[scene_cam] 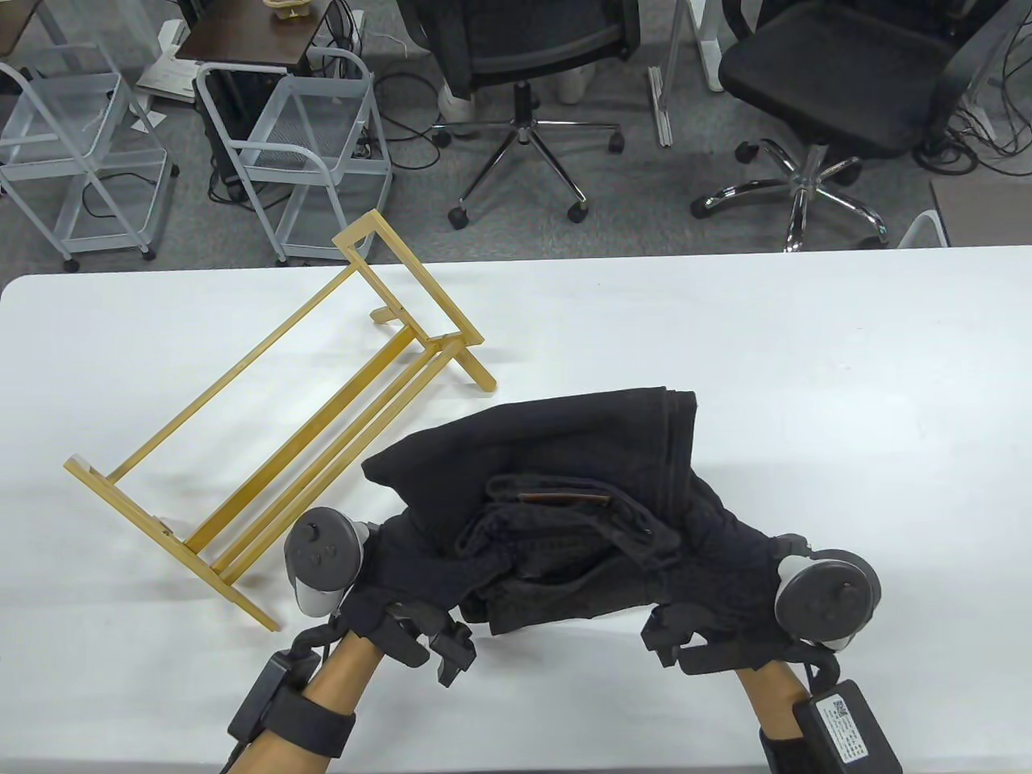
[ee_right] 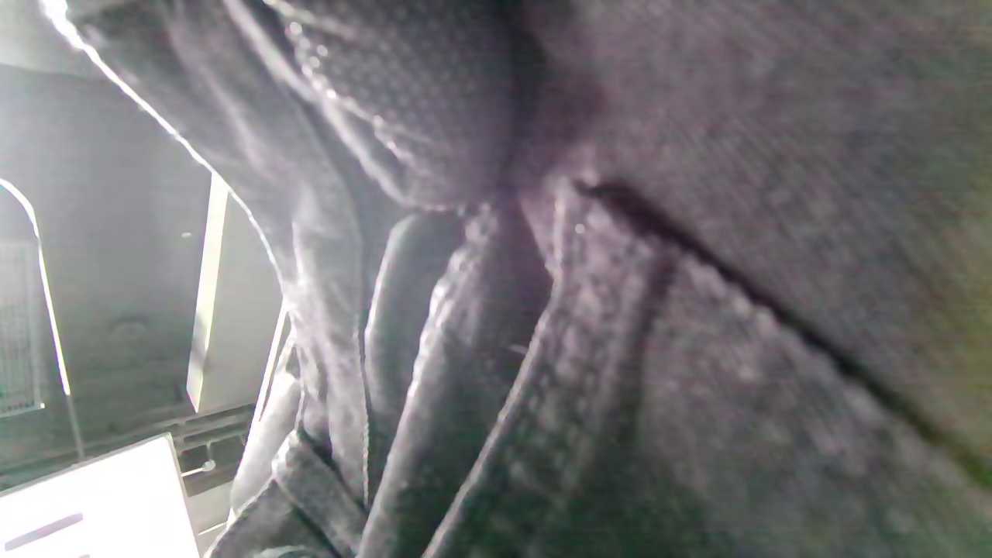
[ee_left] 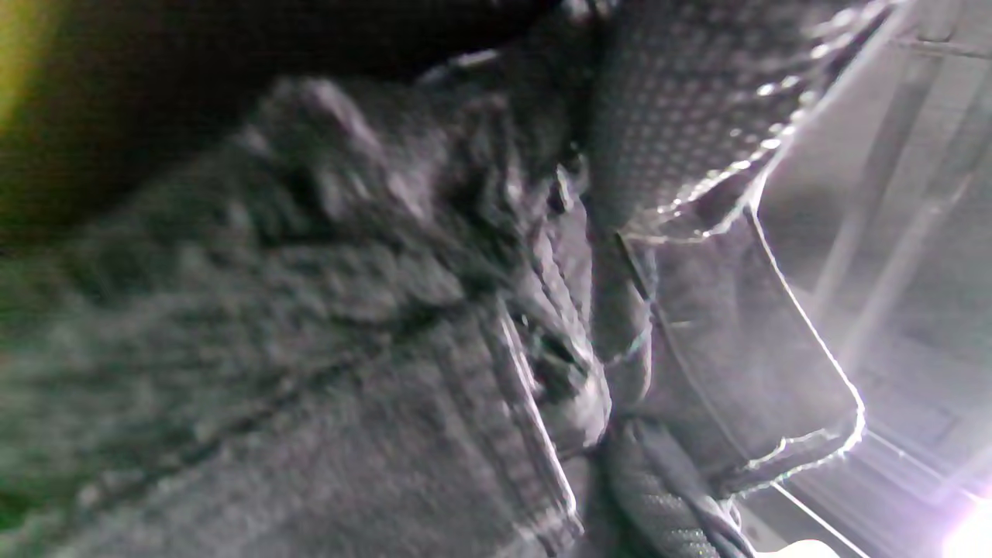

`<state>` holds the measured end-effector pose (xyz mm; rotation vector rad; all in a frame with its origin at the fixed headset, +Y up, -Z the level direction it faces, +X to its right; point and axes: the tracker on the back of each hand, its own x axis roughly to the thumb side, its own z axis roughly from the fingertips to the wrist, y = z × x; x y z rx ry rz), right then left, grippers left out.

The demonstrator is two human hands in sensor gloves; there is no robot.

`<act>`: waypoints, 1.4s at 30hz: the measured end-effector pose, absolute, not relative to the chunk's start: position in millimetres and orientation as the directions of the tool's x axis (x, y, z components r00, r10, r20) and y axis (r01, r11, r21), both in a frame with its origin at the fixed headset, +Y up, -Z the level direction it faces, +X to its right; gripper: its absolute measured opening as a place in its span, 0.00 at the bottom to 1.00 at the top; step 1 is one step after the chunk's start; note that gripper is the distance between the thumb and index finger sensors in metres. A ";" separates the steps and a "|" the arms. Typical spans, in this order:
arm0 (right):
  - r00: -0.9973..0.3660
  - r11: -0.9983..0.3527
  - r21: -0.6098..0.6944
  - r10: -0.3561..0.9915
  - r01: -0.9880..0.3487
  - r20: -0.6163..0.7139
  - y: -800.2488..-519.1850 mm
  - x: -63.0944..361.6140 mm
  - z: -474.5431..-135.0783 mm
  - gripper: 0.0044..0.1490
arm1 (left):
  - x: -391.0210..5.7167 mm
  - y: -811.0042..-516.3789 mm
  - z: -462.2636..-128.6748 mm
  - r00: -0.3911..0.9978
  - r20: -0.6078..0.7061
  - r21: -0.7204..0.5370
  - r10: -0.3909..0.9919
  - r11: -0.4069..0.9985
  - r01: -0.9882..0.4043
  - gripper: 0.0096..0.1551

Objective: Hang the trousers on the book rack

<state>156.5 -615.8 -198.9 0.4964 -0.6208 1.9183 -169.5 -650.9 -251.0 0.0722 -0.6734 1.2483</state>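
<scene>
Black folded trousers (scene_cam: 556,492) are bunched between my two hands, above the white table (scene_cam: 806,363) near its front. My left hand (scene_cam: 403,564) grips their left end and my right hand (scene_cam: 717,564) grips their right end; the fingers are buried in the cloth. A yellow wooden book rack (scene_cam: 306,419) stands on the table to the left of the trousers, running diagonally from front left to back middle. Both wrist views are filled with dark denim (ee_left: 387,349) (ee_right: 659,349) close to the lens, with dotted glove fabric (ee_left: 674,116) at the top.
The rack's near end lies just left of my left hand. Beyond the table's far edge stand two white wire carts (scene_cam: 298,153) and two black office chairs (scene_cam: 532,48).
</scene>
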 end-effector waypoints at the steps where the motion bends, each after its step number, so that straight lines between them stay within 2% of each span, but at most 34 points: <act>1: -0.394 -0.349 -0.195 0.708 -0.917 0.586 -616.7 155.4 -199.2 0.34 | -168.9 -650.7 -249.4 0.154 0.513 -0.290 0.844 0.339 -0.895 0.50; 8: -0.272 -0.270 -0.086 0.796 -0.959 0.541 -632.4 141.1 -205.3 0.35 | -174.8 -639.1 -239.8 0.180 0.557 -0.154 0.811 0.314 -0.937 0.51; 15: -0.232 -0.247 -0.039 0.829 -0.968 0.509 -653.0 130.0 -214.5 0.39 | -182.1 -629.5 -237.1 0.285 0.582 -0.034 0.762 0.373 -0.927 0.45; 24: -0.477 -0.539 0.028 0.768 -0.842 0.428 -670.5 127.2 -226.6 0.57 | -186.3 -613.9 -232.9 0.401 0.601 0.067 0.691 0.456 -0.887 0.39; 28: -0.552 -0.626 0.124 0.751 -0.770 0.363 -681.4 128.8 -234.3 0.68 | -190.7 -605.1 -232.1 0.424 0.594 0.109 0.684 0.454 -0.884 0.38; 31: -0.607 -0.674 0.141 0.723 -0.725 0.331 -687.7 131.9 -237.9 0.69 | -198.3 -597.0 -232.9 0.456 0.578 0.157 0.677 0.457 -0.876 0.37; 42: -0.615 -0.681 0.164 0.721 -0.714 0.319 -689.1 127.8 -241.5 0.69 | -240.7 -561.6 -244.0 0.484 0.491 0.336 0.724 0.356 -0.872 0.35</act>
